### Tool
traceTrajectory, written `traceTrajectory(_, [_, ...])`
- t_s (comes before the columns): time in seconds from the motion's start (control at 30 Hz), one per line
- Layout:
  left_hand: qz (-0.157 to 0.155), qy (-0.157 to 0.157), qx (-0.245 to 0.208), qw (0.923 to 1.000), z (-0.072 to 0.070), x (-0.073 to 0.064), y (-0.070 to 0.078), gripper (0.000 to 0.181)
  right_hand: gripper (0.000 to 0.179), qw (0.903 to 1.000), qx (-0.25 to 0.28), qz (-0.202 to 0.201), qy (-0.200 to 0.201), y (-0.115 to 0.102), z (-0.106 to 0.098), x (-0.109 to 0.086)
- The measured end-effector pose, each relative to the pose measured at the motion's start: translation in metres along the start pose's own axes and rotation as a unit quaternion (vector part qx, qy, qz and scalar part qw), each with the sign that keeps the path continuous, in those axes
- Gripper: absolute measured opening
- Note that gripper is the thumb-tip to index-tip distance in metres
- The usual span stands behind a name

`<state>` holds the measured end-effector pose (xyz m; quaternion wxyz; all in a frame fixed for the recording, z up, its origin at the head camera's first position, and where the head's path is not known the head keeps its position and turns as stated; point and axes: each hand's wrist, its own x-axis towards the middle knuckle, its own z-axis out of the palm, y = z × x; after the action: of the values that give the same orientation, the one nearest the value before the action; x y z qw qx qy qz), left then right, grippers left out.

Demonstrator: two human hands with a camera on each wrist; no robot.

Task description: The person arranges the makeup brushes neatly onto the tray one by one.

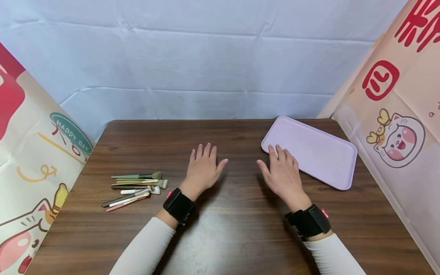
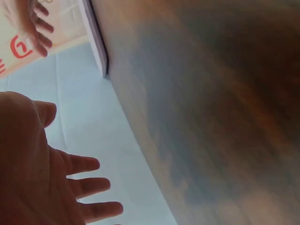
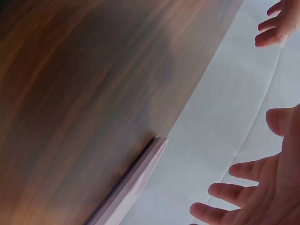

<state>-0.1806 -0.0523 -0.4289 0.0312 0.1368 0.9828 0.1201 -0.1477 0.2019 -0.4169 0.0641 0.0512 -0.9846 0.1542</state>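
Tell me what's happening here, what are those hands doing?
Somebody is holding their left hand and right hand spread open above a brown wooden table. Neither hand is holding anything. A loose bunch of brushes lies on the table, to the left of the left hand. A light purple tray lies on the other side, nearer the right hand.

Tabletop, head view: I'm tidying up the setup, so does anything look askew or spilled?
Slightly askew: the lilac tray sits at a slant to the far edge of the table, and the brushes lie loosely at differing angles. I see no spill.
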Motion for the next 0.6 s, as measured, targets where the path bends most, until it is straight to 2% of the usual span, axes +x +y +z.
traceTrajectory(0.3, [0.010, 0.004, 0.037, 0.9993, -0.006, 0.018, 0.017, 0.066, 0.063, 0.9996, -0.005, 0.028, -0.008, 0.019, -0.006, -0.001])
traceTrajectory(0.6, [0.026, -0.006, 0.051, 0.9984, -0.003, 0.041, 0.037, 0.063, 0.063, 0.9983, -0.009, 0.058, -0.003, 0.043, -0.016, -0.003])
